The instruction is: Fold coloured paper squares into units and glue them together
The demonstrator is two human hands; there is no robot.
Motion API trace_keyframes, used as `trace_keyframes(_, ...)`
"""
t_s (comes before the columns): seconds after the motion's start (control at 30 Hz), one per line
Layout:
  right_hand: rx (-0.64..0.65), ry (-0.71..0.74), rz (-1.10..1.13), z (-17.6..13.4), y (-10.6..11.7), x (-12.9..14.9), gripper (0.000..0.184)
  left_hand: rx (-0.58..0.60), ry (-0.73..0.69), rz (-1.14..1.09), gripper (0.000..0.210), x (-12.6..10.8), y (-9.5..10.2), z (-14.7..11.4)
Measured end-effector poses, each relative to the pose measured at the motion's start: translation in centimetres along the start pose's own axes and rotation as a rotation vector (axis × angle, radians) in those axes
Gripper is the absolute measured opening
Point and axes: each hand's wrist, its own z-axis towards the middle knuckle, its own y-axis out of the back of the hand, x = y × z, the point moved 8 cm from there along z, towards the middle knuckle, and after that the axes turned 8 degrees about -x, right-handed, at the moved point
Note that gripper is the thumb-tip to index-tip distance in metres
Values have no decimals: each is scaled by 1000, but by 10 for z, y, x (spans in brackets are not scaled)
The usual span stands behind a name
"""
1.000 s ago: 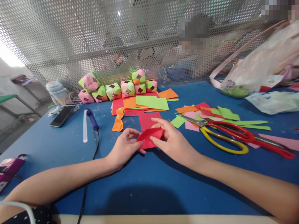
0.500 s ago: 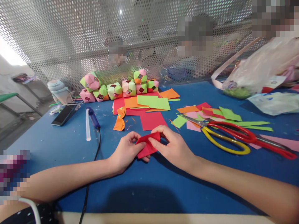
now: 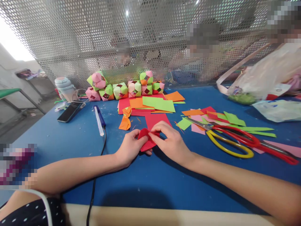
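Between my two hands is a small red sheet of paper (image 3: pixel 148 145), partly folded, held just above the blue table. My left hand (image 3: pixel 131 146) grips its left side, thumb on top and fingers underneath. My right hand (image 3: pixel 168 138) pinches the paper's upper right part between thumb and index finger. Just beyond my fingers a flat red paper square (image 3: pixel 158 120) lies on the table. Folded orange paper pieces (image 3: pixel 125 122) lie to the left of it. Some of the red paper's right edge is hidden by my right hand.
Folded paper balls (image 3: pixel 120 91) line the back by a perforated metal screen (image 3: pixel 94 40). Scissors with red and yellow handles (image 3: pixel 231 146) lie right, by paper scraps (image 3: pixel 184 123). On the left are a corded glue gun (image 3: pixel 100 117), phone (image 3: pixel 70 111) and bottle (image 3: pixel 64 87).
The red paper has gone from lying nearly flat between my fingers to being bent up, its upper edge curled. My right fingers have shifted inward on it. The view has shifted slightly left.
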Motion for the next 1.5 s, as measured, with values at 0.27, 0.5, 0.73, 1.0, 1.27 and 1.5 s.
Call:
trace_keyframes(0.27, -19, 237, -51, -7, 0, 11, 20, 42, -59, -25, 13, -2, -1, 4)
trace_keyframes(0.5, 44, 179, -1, -6, 1, 10, 14, 41, -68, -23, 16, -1, 0, 5)
trace_keyframes(0.73, 76, -46, -10, -5, -6, -10, 16, 45, -57, 10, 17, 0, 1, 7)
trace_keyframes(1.0, 87, -153, 29, -7, -4, -15, 8, -28, -170, 129, 19, -12, 8, 4)
trace_keyframes(1.27, 108, -276, 32, -10, -6, -25, 9, -57, -207, 201, 21, -16, 9, 2)
trace_keyframes(1.5, 95, -278, 27, -11, -5, -26, 11, -69, -206, 231, 18, -18, 9, -2)
